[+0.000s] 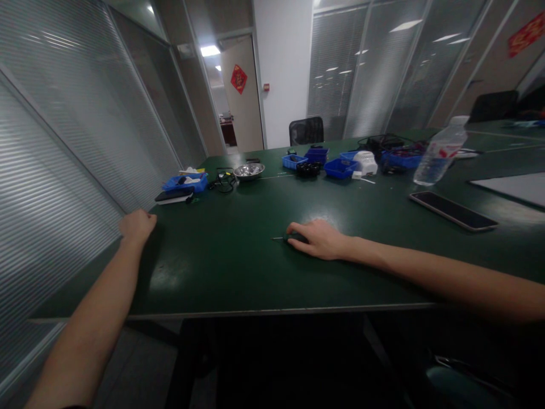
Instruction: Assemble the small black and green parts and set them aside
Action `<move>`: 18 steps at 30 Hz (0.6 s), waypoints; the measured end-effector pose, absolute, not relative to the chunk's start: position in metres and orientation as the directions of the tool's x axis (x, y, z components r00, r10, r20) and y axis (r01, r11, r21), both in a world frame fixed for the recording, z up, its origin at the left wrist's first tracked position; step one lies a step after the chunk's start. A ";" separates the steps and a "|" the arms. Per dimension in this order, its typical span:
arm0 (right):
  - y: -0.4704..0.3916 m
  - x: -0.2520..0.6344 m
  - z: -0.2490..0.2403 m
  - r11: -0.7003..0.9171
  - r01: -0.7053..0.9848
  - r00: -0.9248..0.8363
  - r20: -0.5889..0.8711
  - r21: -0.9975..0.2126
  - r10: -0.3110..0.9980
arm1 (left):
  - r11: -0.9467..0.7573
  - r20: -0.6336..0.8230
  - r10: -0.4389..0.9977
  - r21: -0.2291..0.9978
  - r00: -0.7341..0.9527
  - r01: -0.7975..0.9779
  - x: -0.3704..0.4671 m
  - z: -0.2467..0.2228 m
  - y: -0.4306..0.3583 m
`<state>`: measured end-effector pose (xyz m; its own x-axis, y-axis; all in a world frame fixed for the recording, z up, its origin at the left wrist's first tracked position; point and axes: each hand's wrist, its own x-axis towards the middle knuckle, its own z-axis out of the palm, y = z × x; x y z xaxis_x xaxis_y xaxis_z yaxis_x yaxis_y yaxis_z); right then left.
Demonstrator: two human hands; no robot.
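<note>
My right hand point(320, 239) rests on the green table, closed around the dark handle of a small screwdriver point(295, 237). A thin metal shaft points left from the handle, lying close to the tabletop. Most of the handle is hidden by the fingers. Over at the table's left edge, my left hand point(138, 225) is closed in a fist. Its inside is turned away, so whether it holds anything cannot be seen. Nearest to that fist lies a black flat item point(174, 196) with a white underside.
Behind are a blue tray point(186, 182), black cables point(224, 180), a metal bowl point(249, 171), several blue bins point(340, 167) and a white device point(365, 163). To the right stand a water bottle point(440, 153) and a phone point(453, 210). The table's front edge point(255, 312) runs nearby.
</note>
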<state>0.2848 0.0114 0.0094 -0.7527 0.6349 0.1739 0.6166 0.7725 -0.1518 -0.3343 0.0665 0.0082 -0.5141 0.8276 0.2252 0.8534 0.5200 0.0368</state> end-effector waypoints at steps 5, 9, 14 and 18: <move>0.011 0.285 0.011 0.774 0.612 -0.758 0.160 -0.159 0.632 | 0.581 0.194 0.787 0.089 -0.586 0.809 -0.333 0.009 0.065; 0.011 0.284 0.010 0.773 0.618 -0.754 0.170 -0.142 0.634 | 0.582 0.197 0.781 0.116 -0.593 0.805 -0.334 0.008 0.065; 0.012 0.285 0.010 0.771 0.620 -0.754 0.162 -0.149 0.637 | 0.575 0.195 0.784 0.132 -0.590 0.808 -0.334 0.007 0.065; 0.011 0.285 0.011 0.774 0.614 -0.757 0.163 -0.154 0.633 | 0.552 0.219 0.791 0.146 -0.571 0.821 -0.330 0.010 0.061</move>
<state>0.2850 0.0110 0.0113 -0.7566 0.6332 0.1631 0.6144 0.7738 -0.1540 -0.3299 0.0612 0.0098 -0.5714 0.7909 0.2190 0.8206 0.5525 0.1460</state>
